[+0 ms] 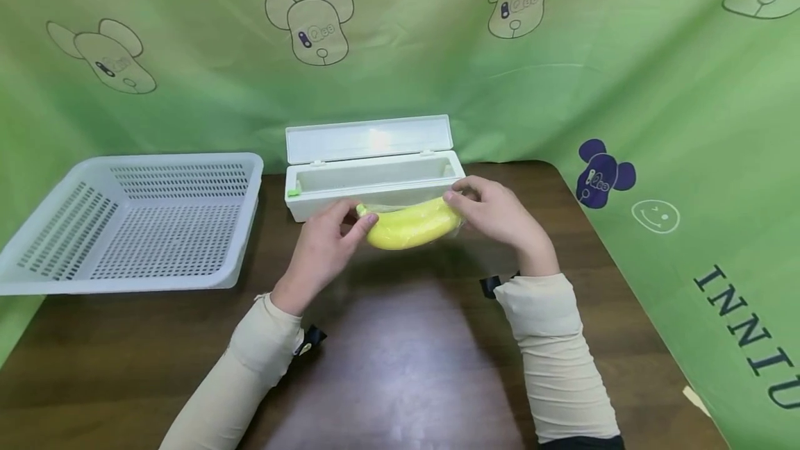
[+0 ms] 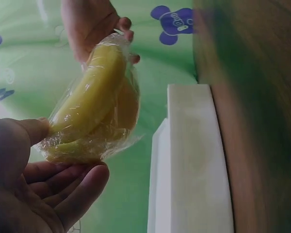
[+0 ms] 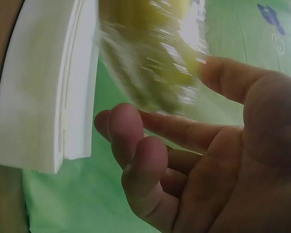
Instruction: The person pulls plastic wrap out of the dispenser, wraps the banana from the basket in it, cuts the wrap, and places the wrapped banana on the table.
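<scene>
Bananas (image 1: 412, 226) wrapped in clear plastic film are held up above the table between both hands. My left hand (image 1: 323, 245) pinches the stem end, thumb on the near side and fingers behind. At the other end my right hand (image 1: 500, 214) holds the bananas between thumb and fingers. In the left wrist view the wrapped bananas (image 2: 99, 97) show more than one fruit under creased film. The right wrist view shows the film (image 3: 155, 73) blurred beside the right hand (image 3: 194, 160). Just behind the bananas stands a white lidded box (image 1: 375, 193), its lid raised.
A white slatted plastic basket (image 1: 246, 242) stands at the left of the brown wooden table (image 1: 400, 367). A small green piece (image 1: 294, 193) sits on the box's left rim. Green printed cloth (image 1: 400, 82) hangs behind and along the right side.
</scene>
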Demonstrator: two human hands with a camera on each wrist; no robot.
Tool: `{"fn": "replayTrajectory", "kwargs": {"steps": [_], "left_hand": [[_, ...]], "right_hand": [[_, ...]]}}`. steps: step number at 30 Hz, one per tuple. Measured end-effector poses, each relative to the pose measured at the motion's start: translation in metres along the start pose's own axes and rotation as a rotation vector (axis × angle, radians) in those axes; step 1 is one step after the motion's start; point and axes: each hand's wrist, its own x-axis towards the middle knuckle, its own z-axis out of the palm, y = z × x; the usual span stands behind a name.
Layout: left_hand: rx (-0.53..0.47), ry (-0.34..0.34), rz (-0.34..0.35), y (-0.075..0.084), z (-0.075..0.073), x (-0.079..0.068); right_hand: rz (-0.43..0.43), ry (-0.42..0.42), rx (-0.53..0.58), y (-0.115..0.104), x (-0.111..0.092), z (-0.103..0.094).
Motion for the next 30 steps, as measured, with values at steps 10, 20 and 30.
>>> {"fn": "replayTrajectory", "kwargs": {"steps": [10, 20, 30], "left_hand": [[0.046, -0.034, 0.044, 0.000, 0.020, 0.002], [0.160, -0.148, -0.016, -0.001, 0.060, 0.032], [0.146, -0.182, -0.078, -0.005, 0.103, 0.056]], "right_hand": [[-0.004, -0.055, -0.102, 0.007, 0.004, -0.002], [0.090, -0.026, -0.245, 0.033, 0.013, -0.004], [0.195, -0.010, -0.216, 0.066, 0.025, -0.006]]}}
